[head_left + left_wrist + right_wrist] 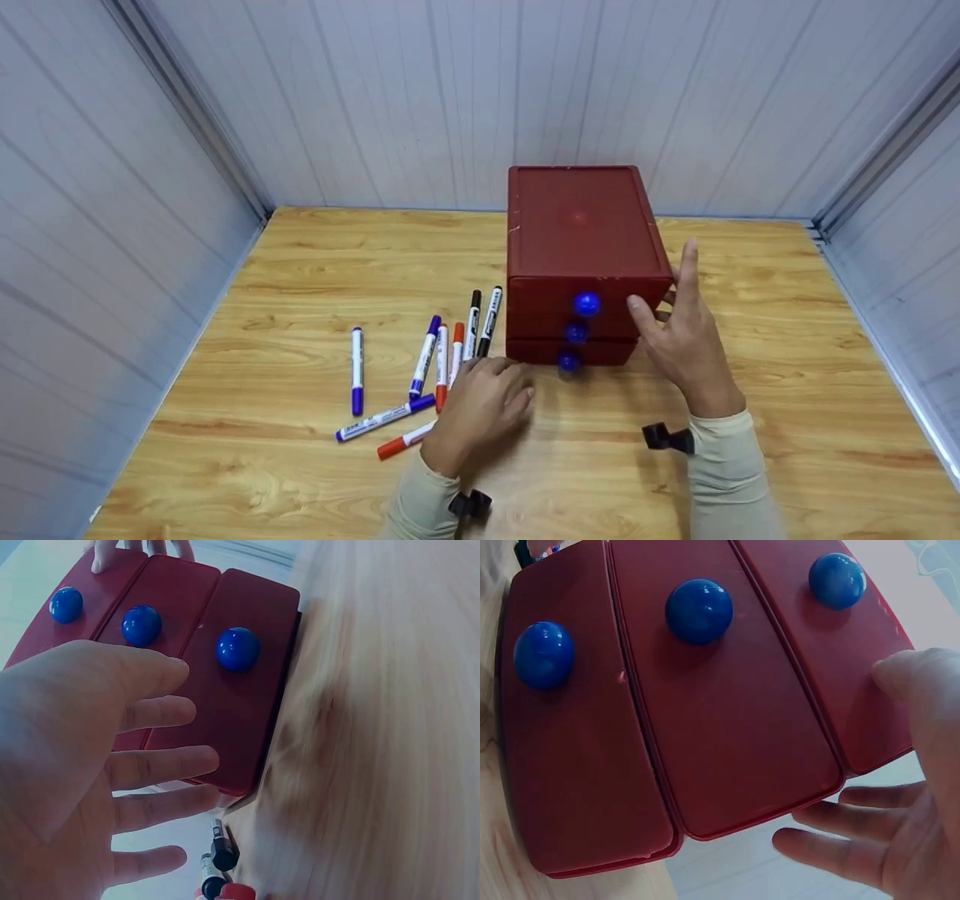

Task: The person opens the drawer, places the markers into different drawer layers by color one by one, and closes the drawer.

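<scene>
A dark red three-drawer box (pixel 574 225) stands on the table, its drawers closed, with a round blue knob (pixel 699 611) on each front. At the box's right front edge is my right hand (pixel 690 349); its thumb touches the top drawer's front (pixel 870 712), while the other fingers extend along the side. My left hand (pixel 480 409) hovers before the lower left front, fingers spread and fairly straight in the left wrist view, holding nothing. Several whiteboard markers lie left of the box, including a blue one (pixel 357 371), a red one (pixel 397 448) and a black one (pixel 490 322).
The wooden tabletop (pixel 300 300) is bounded by white panel walls (pixel 390 97) at the back and both sides. Another blue marker (pixel 382 418) lies slantwise near my left hand, which partly covers some of the markers.
</scene>
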`<state>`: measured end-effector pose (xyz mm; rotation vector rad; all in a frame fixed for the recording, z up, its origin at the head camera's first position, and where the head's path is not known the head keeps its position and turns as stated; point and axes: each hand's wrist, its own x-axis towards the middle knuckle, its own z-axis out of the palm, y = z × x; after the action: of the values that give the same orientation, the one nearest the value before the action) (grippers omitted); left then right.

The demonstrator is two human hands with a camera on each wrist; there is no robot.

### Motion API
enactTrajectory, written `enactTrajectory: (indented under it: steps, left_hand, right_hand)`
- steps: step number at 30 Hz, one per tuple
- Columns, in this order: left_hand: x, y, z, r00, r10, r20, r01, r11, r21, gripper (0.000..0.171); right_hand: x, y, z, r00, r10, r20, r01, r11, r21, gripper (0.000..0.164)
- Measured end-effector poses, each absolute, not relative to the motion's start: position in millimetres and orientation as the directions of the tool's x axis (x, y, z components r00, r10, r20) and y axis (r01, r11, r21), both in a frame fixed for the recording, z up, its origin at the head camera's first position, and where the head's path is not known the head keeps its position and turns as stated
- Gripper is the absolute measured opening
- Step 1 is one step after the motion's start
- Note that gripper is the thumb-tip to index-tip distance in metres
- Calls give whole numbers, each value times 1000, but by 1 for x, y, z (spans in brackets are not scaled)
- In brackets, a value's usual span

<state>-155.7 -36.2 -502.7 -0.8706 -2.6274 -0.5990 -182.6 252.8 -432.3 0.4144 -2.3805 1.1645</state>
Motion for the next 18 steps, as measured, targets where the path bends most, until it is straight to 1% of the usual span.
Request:
enactTrajectory:
  steps: [3,6,8,11,14,18]
  left_hand:
    - [-157,-32,-499,-764,492,418,632,702,329,24]
    - [-159,-29,-497,-767,490,415,635,675,376,26]
    - [-159,-27,-497,-776,485,404,627,669,400,27]
    - [-157,-26,-498,-796,472,378,603,671,432,28]
    - [-155,-26,-499,-817,458,350,576,675,461,29]
    - [-152,-26,-501,-841,441,314,541,683,491,29]
  right_hand:
    - [-184,253,-433,-792,-87,605,-517,624,-587,86]
    - [-184,255,-433,-755,-90,649,-538,651,-535,78]
    - [-183,255,-433,-753,-88,652,-533,662,-527,75]
    - [-183,254,-433,-769,-98,632,-525,661,-536,73]
    - [-182,253,-431,-786,-112,608,-520,652,-552,75]
    - [-181,253,-431,-789,-136,599,-526,652,-546,80]
